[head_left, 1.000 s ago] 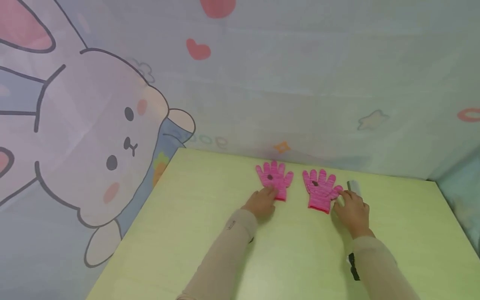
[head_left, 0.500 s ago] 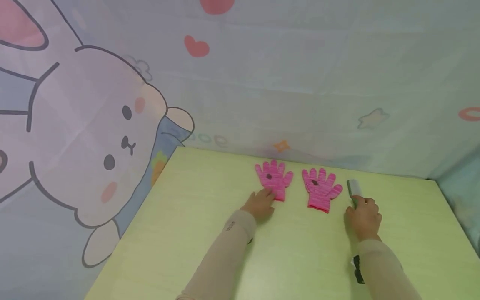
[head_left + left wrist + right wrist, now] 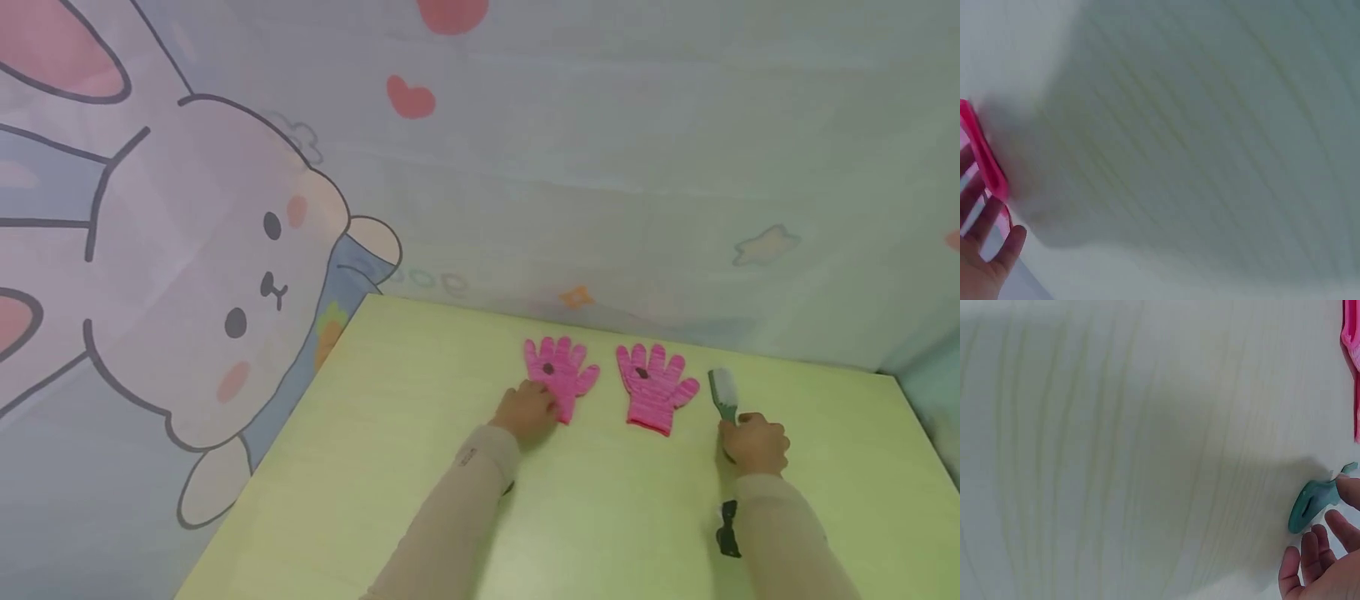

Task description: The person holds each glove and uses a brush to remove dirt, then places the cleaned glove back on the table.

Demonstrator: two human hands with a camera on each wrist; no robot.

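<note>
Two pink knitted gloves lie flat with fingers pointing to the far edge: the left glove [image 3: 558, 367] and the right glove [image 3: 652, 387]. Each carries a dark spot. My left hand [image 3: 525, 410] rests on the left glove near its cuff. In the left wrist view that hand's fingers [image 3: 982, 222] look extended over the pink cuff. My right hand [image 3: 757, 446] grips the handle of a brush [image 3: 723, 390] with pale bristles and a green body. The right wrist view shows the green handle end [image 3: 1313, 503] between thumb and fingers.
A light yellow-green table [image 3: 600, 517] carries everything. Behind it hangs a pale printed cloth [image 3: 600, 167] with a large cartoon rabbit [image 3: 202, 275]. A dark strap [image 3: 727, 529] shows at the right wrist.
My right hand has moved from beside the right glove's thumb to the brush and gripped its handle, uncovering more of the bristles. The left glove has shifted slightly nearer under my left hand.
</note>
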